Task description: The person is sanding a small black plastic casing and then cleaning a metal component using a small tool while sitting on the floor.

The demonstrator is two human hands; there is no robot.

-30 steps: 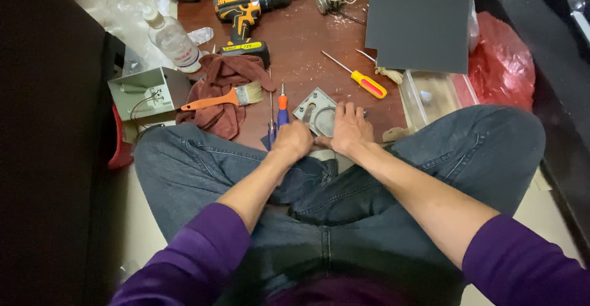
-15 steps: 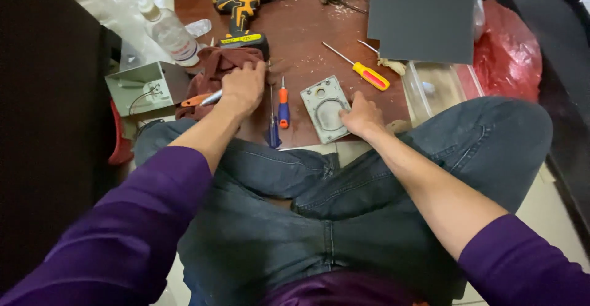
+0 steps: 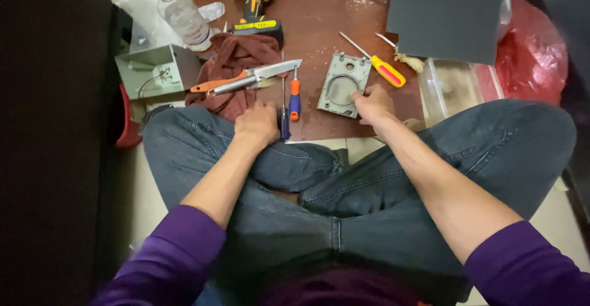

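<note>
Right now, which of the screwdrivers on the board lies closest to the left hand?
The dark blue-handled screwdriver, right beside the left hand. The orange-handled screwdriver lies a little farther, and the yellow-handled screwdriver is near the right hand.

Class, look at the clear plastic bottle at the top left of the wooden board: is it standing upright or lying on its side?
Lying on its side. The clear plastic bottle rests lengthwise on the brown wooden board, neck pointing to the upper left; its cap end is cut off by the picture's edge.

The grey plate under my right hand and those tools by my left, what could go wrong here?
The putty knife lies blade outward on the rag just above your left hand; reaching blindly could nick a finger. The grey plate is pinned only at one edge by your right hand, so it may slide.
</note>
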